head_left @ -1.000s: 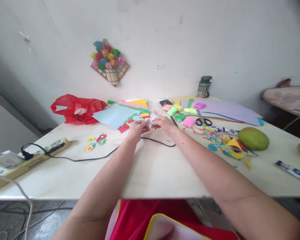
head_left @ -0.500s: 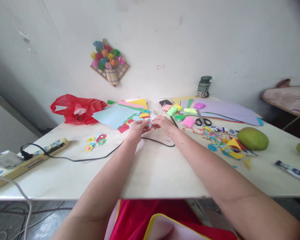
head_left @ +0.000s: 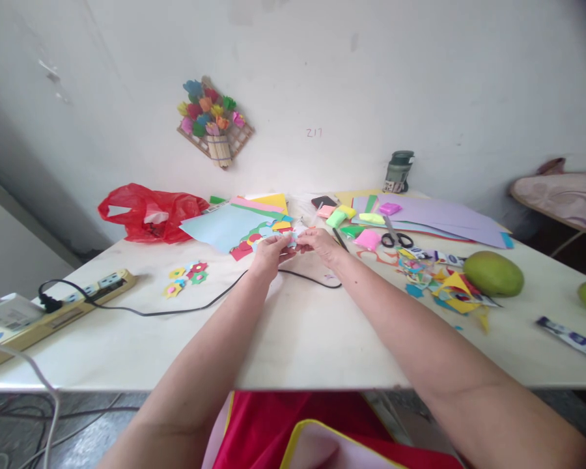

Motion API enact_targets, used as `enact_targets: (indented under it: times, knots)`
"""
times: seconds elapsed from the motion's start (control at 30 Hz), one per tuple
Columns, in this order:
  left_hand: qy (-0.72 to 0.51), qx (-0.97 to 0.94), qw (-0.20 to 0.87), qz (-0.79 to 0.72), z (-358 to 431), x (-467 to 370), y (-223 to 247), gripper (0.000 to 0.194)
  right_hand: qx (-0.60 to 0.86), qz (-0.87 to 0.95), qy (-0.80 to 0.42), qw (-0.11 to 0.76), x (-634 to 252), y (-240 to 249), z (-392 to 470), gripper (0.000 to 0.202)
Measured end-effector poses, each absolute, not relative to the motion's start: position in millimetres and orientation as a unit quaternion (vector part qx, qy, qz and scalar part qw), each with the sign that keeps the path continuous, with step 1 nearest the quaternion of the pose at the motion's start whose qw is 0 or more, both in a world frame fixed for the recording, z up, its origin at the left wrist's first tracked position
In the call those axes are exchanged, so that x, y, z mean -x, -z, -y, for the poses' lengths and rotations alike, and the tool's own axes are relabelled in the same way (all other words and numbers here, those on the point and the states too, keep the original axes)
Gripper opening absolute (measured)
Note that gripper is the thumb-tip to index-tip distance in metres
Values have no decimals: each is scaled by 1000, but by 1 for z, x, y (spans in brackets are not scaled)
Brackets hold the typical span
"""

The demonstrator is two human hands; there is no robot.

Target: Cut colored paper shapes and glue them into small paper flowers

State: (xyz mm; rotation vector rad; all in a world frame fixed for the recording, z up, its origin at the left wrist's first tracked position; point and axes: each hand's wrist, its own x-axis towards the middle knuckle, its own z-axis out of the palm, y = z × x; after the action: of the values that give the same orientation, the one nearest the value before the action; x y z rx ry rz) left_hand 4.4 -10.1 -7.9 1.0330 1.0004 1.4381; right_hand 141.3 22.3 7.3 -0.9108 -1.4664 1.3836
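Note:
Near the middle of the table my left hand (head_left: 272,252) and my right hand (head_left: 318,241) meet, fingers pinched on a small pale piece (head_left: 294,239). The piece is mostly covered by my fingertips, and its shape is too small to tell. Just behind my left hand lie coloured paper cutouts (head_left: 247,244) in red, green and yellow. Several small paper flowers (head_left: 198,275) rest on the table to the left. A black cable (head_left: 166,312) runs across the table in front of my hands.
Scissors (head_left: 396,240), bright clay packs (head_left: 368,239), paper scraps (head_left: 454,292) and a green mango (head_left: 494,272) lie on the right. A red bag (head_left: 151,212), blue paper (head_left: 224,225) and a power strip (head_left: 97,293) are on the left. A bottle (head_left: 398,171) stands behind.

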Motion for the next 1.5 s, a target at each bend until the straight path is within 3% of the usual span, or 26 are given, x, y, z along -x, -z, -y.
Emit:
enact_targets:
  times: [1.5]
  knots:
    - [-552,-461,541,-435,9,4,4,30,359,627,-551,418,-146,-10,-21,13]
